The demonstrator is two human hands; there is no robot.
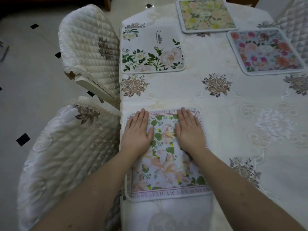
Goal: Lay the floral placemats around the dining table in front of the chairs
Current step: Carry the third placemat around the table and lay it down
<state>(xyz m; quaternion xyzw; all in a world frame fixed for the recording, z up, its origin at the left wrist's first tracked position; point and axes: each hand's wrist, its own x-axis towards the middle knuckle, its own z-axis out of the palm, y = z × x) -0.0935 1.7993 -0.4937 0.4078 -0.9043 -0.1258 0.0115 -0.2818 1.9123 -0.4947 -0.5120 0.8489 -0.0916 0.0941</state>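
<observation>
A floral placemat with a pink lettered border (pixel 166 165) lies flat near the table's left edge, in front of the near quilted chair (pixel 66 155). My left hand (pixel 139 130) and my right hand (pixel 189 129) both press flat on its far half, fingers straight. A white placemat with green leaves and the word "Beautiful" (pixel 151 50) lies further along the same edge, in front of the far chair (pixel 90 50). A yellow-and-peach placemat (pixel 206 15) lies at the far end. A pink-and-orange rose placemat (pixel 265 50) lies on the right side.
The table (pixel 233 114) wears a cream embroidered cloth with brown flower motifs. Another quilted chair back (pixel 295 30) stands at the far right. Pale floor tiles with small black diamonds (pixel 23 139) spread out to the left.
</observation>
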